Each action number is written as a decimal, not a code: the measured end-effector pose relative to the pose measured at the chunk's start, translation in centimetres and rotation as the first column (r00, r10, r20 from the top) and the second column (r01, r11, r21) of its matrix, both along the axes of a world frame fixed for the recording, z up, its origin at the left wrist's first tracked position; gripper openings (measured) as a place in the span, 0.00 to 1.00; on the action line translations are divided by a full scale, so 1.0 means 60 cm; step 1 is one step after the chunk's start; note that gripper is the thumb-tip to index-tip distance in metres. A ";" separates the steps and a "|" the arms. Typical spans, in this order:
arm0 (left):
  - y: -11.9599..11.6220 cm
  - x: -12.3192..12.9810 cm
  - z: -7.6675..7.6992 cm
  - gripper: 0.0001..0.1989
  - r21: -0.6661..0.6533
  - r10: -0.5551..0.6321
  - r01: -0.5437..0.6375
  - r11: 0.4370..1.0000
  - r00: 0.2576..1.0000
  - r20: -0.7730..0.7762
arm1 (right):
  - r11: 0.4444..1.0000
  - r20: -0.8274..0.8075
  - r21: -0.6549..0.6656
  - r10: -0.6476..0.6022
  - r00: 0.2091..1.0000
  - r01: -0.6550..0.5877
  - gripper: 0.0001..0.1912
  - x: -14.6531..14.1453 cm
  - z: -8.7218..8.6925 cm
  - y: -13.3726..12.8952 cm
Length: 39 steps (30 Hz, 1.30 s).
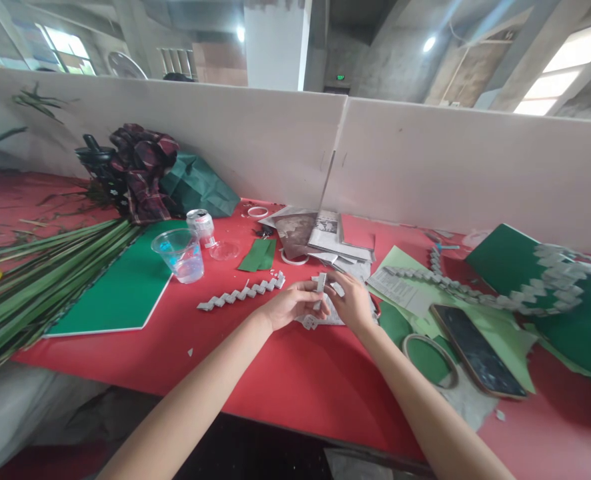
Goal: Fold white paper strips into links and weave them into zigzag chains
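My left hand (295, 303) is closed in a pinch on a small folded paper strip (321, 283), printed white and held upright above the table. Close against it, my right hand (351, 301) has its fingers bent around another small white paper piece (338, 289). The fingertips partly hide both pieces. Under the hands lies some printed paper with small folded bits (309, 322). To the left, a zigzag chain of folded paper (240, 293) rests on the red table (255, 367).
A plastic cup (183, 257) and a can (200, 227) stand left, near long green leaves (75, 267) and a green board (115, 293). Right lie a phone (478, 350), a tape roll (430, 360) and a longer paper chain (515, 297). Behind rises a white partition (450, 167).
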<state>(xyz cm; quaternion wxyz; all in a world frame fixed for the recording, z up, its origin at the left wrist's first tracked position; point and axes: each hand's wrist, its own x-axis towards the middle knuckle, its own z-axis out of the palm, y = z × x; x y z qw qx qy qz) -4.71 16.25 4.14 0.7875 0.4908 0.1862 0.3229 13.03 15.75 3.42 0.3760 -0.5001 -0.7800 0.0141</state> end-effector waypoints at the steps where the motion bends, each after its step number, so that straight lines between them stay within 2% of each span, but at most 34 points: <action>1: 0.000 0.000 0.001 0.13 0.003 0.002 -0.002 1.000 1.000 -0.007 | 1.000 0.007 0.011 -0.004 1.000 0.004 0.06 0.000 0.001 0.000; 5: 0.001 -0.002 0.001 0.14 0.006 -0.002 0.002 1.000 0.999 -0.041 | 0.998 0.024 0.048 -0.037 0.999 0.036 0.05 -0.001 0.005 -0.003; 13: 0.006 -0.003 -0.003 0.15 0.016 -0.002 0.003 1.000 0.998 -0.059 | 0.997 0.052 0.034 -0.073 0.996 0.071 0.09 -0.001 0.005 -0.005; 21: 0.011 -0.002 -0.013 0.17 -0.006 0.013 -0.013 1.000 0.993 -0.120 | 0.996 0.016 0.018 -0.086 0.996 0.086 0.14 0.000 0.002 -0.001; 26: 0.012 -0.003 -0.014 0.17 0.011 0.004 -0.003 1.000 0.994 -0.107 | 0.997 0.000 0.019 -0.079 0.997 0.079 0.13 0.003 0.002 0.000; 39: 0.002 -0.005 0.003 0.17 0.007 -0.030 0.031 0.999 0.996 -0.089 | 0.998 -0.061 0.029 -0.050 0.997 0.051 0.10 0.003 0.008 -0.001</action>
